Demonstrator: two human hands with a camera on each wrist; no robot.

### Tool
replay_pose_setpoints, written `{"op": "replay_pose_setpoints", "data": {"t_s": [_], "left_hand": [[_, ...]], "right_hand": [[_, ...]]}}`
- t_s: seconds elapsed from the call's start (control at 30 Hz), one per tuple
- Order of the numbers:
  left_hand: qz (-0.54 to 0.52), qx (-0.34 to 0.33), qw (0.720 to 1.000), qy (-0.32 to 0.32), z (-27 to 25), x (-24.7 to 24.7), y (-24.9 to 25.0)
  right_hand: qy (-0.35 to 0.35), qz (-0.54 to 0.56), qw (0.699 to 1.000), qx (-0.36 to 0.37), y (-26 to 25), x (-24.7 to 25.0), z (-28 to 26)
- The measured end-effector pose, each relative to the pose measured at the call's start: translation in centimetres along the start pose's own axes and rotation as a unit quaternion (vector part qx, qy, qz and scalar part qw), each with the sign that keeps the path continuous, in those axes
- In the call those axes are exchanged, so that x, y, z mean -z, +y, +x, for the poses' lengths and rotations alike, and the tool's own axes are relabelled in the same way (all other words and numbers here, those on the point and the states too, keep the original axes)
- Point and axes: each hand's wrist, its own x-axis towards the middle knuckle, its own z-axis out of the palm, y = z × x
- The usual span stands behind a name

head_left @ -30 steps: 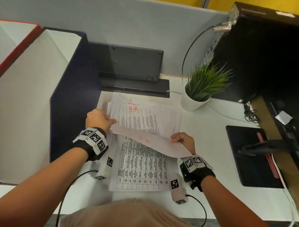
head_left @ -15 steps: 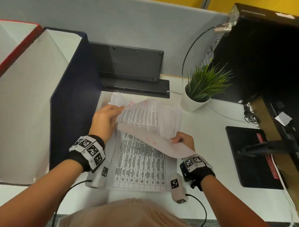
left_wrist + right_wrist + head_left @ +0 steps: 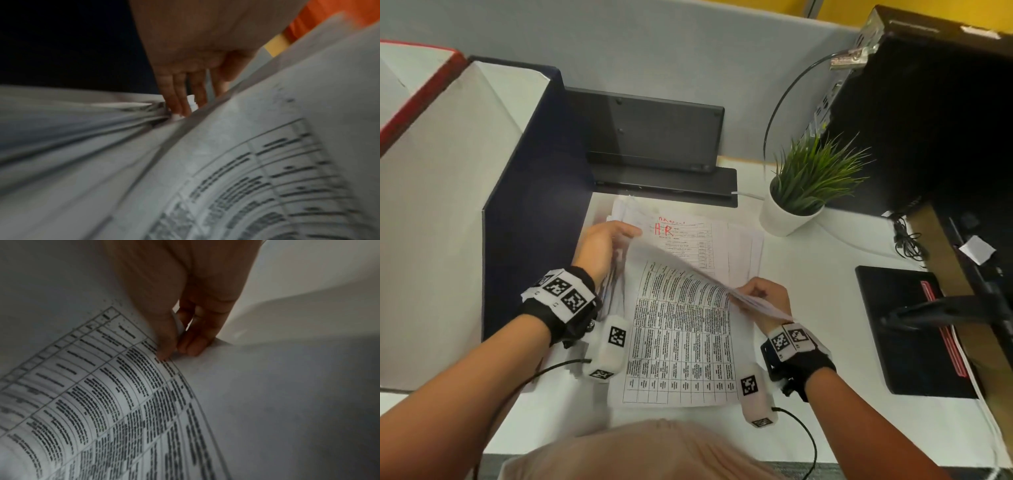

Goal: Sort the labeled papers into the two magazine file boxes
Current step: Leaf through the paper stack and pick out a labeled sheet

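A stack of white papers (image 3: 743,246) lies on the desk in front of me. Its top sheet (image 3: 678,342) is printed with a table, and its upper half is lifted and bent toward me. My left hand (image 3: 631,233) holds that sheet's far left corner; in the left wrist view its fingers (image 3: 180,100) reach in among the sheet edges. My right hand (image 3: 739,298) pinches the sheet's right edge between thumb and fingers (image 3: 193,347). Behind the fold lies a sheet marked "HR" in red (image 3: 662,229). A navy file box (image 3: 527,205) stands just left of the papers, and a red-edged file box (image 3: 417,85) beyond it.
A potted green plant (image 3: 801,185) stands at the back right of the papers. A black flat device (image 3: 654,137) leans on the grey partition behind them. At the right are a black pad (image 3: 904,329), a dark computer case (image 3: 928,120) and cables (image 3: 907,240).
My left hand moved from the sheet's left edge up to its far left corner. The bent sheet now stands more on edge, and the red "HR" behind it shows again.
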Motion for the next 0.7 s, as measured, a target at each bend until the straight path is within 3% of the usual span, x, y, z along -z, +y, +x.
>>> {"op": "replay_pose_setpoints", "data": {"t_s": [0.1,0.27,0.43,0.53,0.6,0.7], "left_hand": [[0.211,-0.008,0.975,0.076,0.79,0.40,-0.76],[0.344,0.017,0.937,0.057,0.74,0.47,-1.00],[0.391,0.053,0.916,0.072,0.76,0.46,-0.88],[0.372,0.055,0.925,0.060,0.83,0.50,-0.82],[0.360,0.029,0.931,0.054,0.78,0.45,-0.90],[0.382,-0.017,0.923,0.039,0.40,0.19,-0.76]], "right_hand": [[0.013,0.200,0.977,-0.076,-0.13,0.02,-0.05],[0.032,0.164,0.984,-0.062,0.28,-0.18,0.10],[0.039,0.076,0.996,0.032,0.59,-0.46,-0.47],[0.045,0.145,0.988,-0.022,0.62,-0.56,-0.26],[0.039,0.202,0.976,-0.073,0.32,-0.71,-0.02],[0.042,0.221,0.970,-0.091,0.07,-0.78,0.09]]}}
